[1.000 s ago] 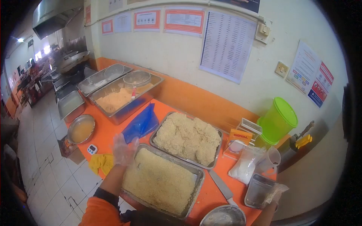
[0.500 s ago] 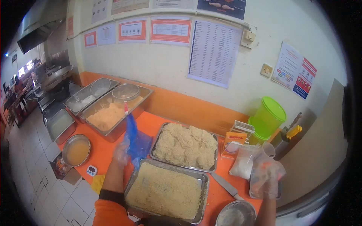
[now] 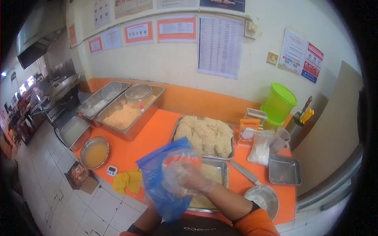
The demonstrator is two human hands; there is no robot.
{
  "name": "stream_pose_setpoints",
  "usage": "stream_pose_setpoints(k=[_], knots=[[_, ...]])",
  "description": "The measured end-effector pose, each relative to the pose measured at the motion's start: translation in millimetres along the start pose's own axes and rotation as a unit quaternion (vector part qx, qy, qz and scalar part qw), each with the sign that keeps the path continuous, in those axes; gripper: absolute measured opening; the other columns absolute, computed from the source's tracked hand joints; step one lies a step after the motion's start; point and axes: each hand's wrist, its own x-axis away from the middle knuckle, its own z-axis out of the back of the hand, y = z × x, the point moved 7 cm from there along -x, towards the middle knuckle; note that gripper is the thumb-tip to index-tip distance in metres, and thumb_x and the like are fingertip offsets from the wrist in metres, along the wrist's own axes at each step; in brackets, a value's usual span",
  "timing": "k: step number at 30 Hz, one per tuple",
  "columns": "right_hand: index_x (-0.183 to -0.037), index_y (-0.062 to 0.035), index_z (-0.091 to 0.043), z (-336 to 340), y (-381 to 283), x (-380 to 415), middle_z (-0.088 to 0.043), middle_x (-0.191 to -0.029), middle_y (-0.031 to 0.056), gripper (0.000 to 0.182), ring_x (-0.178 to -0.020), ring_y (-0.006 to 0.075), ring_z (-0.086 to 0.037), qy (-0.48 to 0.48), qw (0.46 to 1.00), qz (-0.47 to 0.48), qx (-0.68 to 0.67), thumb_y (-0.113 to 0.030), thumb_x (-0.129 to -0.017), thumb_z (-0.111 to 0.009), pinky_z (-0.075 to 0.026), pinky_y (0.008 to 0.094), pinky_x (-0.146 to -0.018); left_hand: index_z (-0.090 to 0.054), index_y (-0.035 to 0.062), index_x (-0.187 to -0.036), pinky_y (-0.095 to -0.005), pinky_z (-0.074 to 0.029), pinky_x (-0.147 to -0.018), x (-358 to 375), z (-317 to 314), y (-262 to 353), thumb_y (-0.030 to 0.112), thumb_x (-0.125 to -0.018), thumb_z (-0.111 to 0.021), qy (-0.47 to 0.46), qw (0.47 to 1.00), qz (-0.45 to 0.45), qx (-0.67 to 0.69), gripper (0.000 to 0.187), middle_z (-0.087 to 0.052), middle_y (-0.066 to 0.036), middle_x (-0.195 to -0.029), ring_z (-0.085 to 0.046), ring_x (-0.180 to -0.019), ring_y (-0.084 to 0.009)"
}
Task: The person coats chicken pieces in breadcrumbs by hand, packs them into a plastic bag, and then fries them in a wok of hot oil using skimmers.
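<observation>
I hold a blue plastic bag (image 3: 161, 185) up in front of me, above the near edge of the orange table (image 3: 149, 139). My right hand (image 3: 185, 177), in a clear glove, presses on the bag's upper part with its fingers curled around it. My left hand is hidden behind the bag; only its forearm (image 3: 142, 221) shows, rising under the bag, which hangs from it. Just behind the bag a metal tray of loose crumbs (image 3: 215, 167) is partly covered. Beyond it stands a tray of breaded pieces (image 3: 204, 133).
On the right lie a knife (image 3: 244, 172), a small bare tray (image 3: 284, 169), a metal bowl (image 3: 262, 196), a bag of white powder (image 3: 260, 149), a jug (image 3: 280, 139) and a green container (image 3: 278, 104). At left: a flour pan (image 3: 126, 114), a bowl of yellow liquid (image 3: 94, 152), a timer (image 3: 112, 170), a yellow cloth (image 3: 126, 180).
My left hand picked the blue bag up off the table and brought it toward me. My right hand let go of the small tray at right and came over onto the bag.
</observation>
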Motion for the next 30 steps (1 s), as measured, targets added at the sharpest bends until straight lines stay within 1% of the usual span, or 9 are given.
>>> stream_pose_setpoints(k=[1,7,10,13,16,19,25,28,30], knots=[[-0.100,-0.0028,-0.059,-28.2,4.3,7.6,-0.061,-0.099,0.0193,0.024,-0.095,0.0324,-0.059,-0.040,0.990,-0.047,-0.125,-0.013,-0.081,-0.048,-0.045,0.0411,-0.083,-0.053,0.0030,-0.112,-0.0378,-0.048,-0.089,8.1,0.0,-6.6,0.028,-0.083,-0.057,-0.004,1.000,0.010,-0.012,0.038,-0.059,-0.012,-0.110,-0.058,-0.103,-0.0216],[-0.101,-0.0038,-0.059,-123.4,17.9,51.6,-0.060,-0.105,0.0175,0.028,-0.099,0.0316,-0.059,-0.301,0.948,-0.071,0.081,-0.014,-0.075,-0.057,-0.046,0.0414,-0.085,-0.052,0.0029,-0.112,-0.0377,-0.048,-0.090,45.4,-12.2,-23.9,0.028,-0.083,-0.057,-0.066,0.991,0.076,-0.089,0.038,-0.059,-0.011,-0.111,-0.058,-0.103,-0.0215],[-0.106,-0.0051,-0.059,-119.8,5.2,69.2,-0.060,-0.108,0.0161,0.034,-0.101,0.0305,-0.058,-0.235,0.952,0.059,0.187,-0.020,-0.075,-0.061,-0.046,0.0409,-0.085,-0.052,0.0029,-0.113,-0.0376,-0.048,-0.090,50.5,-22.4,-27.4,0.028,-0.084,-0.057,-0.117,0.978,0.103,-0.136,0.039,-0.059,-0.011,-0.111,-0.058,-0.103,-0.0214],[-0.100,-0.0068,-0.062,-115.4,6.4,98.4,-0.062,-0.102,0.0148,0.038,-0.099,0.0301,-0.058,-0.219,0.960,0.119,0.126,-0.032,-0.072,-0.065,-0.044,0.0403,-0.089,-0.052,0.0028,-0.113,-0.0376,-0.048,-0.090,45.4,-37.0,-36.3,0.028,-0.084,-0.057,-0.174,0.958,0.128,-0.186,0.039,-0.059,-0.011,-0.111,-0.058,-0.103,-0.0214],[-0.101,-0.0076,-0.062,-83.0,-15.5,104.4,-0.059,-0.109,0.0154,0.042,-0.103,0.0312,-0.056,-0.374,0.925,-0.058,-0.032,-0.038,-0.073,-0.066,-0.043,0.0401,-0.090,-0.052,0.0028,-0.113,-0.0375,-0.048,-0.090,47.9,-43.2,-48.1,0.028,-0.084,-0.057,-0.220,0.932,0.168,-0.232,0.039,-0.059,-0.011,-0.111,-0.058,-0.103,-0.0213],[-0.115,-0.0022,-0.053,-74.6,-18.9,113.5,-0.056,-0.111,0.0146,0.047,-0.103,0.0307,-0.053,-0.407,0.905,-0.060,-0.105,-0.022,-0.074,-0.066,-0.042,0.0382,-0.092,-0.052,0.0028,-0.113,-0.0375,-0.048,-0.090,60.2,-39.3,-56.7,0.028,-0.084,-0.057,-0.251,0.908,0.208,-0.265,0.039,-0.059,-0.011,-0.111,-0.058,-0.103,-0.0212],[-0.129,0.0090,-0.035,-84.3,33.0,157.4,-0.046,-0.125,0.0233,0.070,-0.121,0.0383,-0.043,-0.113,0.935,0.291,0.167,-0.034,-0.081,-0.061,-0.030,0.0464,-0.105,-0.051,0.0027,-0.114,-0.0374,-0.048,-0.090,69.3,-33.4,-64.3,0.028,-0.085,-0.057,-0.247,0.905,0.230,-0.260,0.039,-0.059,-0.011,-0.111,-0.058,-0.103,-0.0211],[-0.134,0.0072,-0.030,-48.5,7.2,142.1,-0.042,-0.130,0.0248,0.072,-0.127,0.0394,-0.036,-0.194,0.954,0.205,0.105,-0.033,-0.081,-0.058,-0.024,0.0465,-0.109,-0.051,0.0027,-0.114,-0.0373,-0.048,-0.091,63.2,-36.8,-63.2,0.028,-0.085,-0.057,-0.231,0.915,0.218,-0.250,0.039,-0.059,-0.011,-0.111,-0.058,-0.103,-0.0211],[-0.125,0.0068,-0.040,-31.5,-1.3,141.8,-0.045,-0.127,0.0247,0.055,-0.124,0.0396,-0.039,-0.157,0.949,0.251,0.105,-0.024,-0.082,-0.055,-0.025,0.0476,-0.108,-0.051,0.0027,-0.115,-0.0373,-0.048,-0.091,58.7,-38.4,-61.9,0.028,-0.085,-0.057,-0.221,0.922,0.209,-0.239,0.039,-0.059,-0.011,-0.112,-0.058,-0.103,-0.0210]])
